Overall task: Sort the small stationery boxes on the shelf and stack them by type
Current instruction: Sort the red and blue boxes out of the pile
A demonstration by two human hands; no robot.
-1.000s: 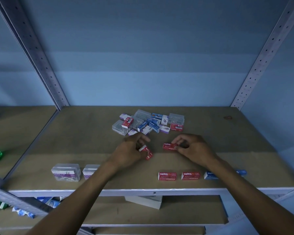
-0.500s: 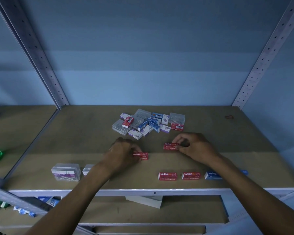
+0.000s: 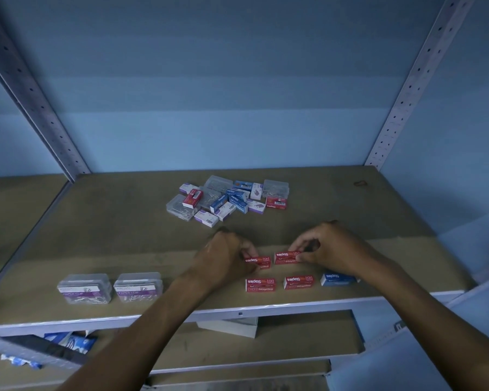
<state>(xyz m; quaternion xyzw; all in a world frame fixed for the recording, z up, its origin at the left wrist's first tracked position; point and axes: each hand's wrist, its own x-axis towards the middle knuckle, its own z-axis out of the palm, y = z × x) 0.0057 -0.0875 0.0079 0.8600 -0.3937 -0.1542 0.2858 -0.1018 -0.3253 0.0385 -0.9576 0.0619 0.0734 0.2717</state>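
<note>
My left hand (image 3: 225,253) pinches a red staples box (image 3: 259,262) resting on the brown shelf board (image 3: 110,244). Just to its right, my right hand (image 3: 329,248) grips a second red staples box (image 3: 287,257) by its right end. In front of them, near the shelf edge, lie two more red staples boxes (image 3: 260,285) (image 3: 298,282) and a blue staples box (image 3: 336,278), partly under my right forearm. At the front left stand two clear paper clip boxes (image 3: 84,288) (image 3: 138,286). A mixed pile of small boxes (image 3: 229,200) sits further back.
Perforated metal uprights (image 3: 37,108) (image 3: 412,80) rise at both back corners against a blue wall. The metal front rail (image 3: 266,309) edges the shelf. A lower shelf holds a white box (image 3: 229,327) and blue packets (image 3: 68,342) at the left.
My left hand turned its red box flat and carried it right, close beside the red box in my right hand. My right hand stayed almost in place.
</note>
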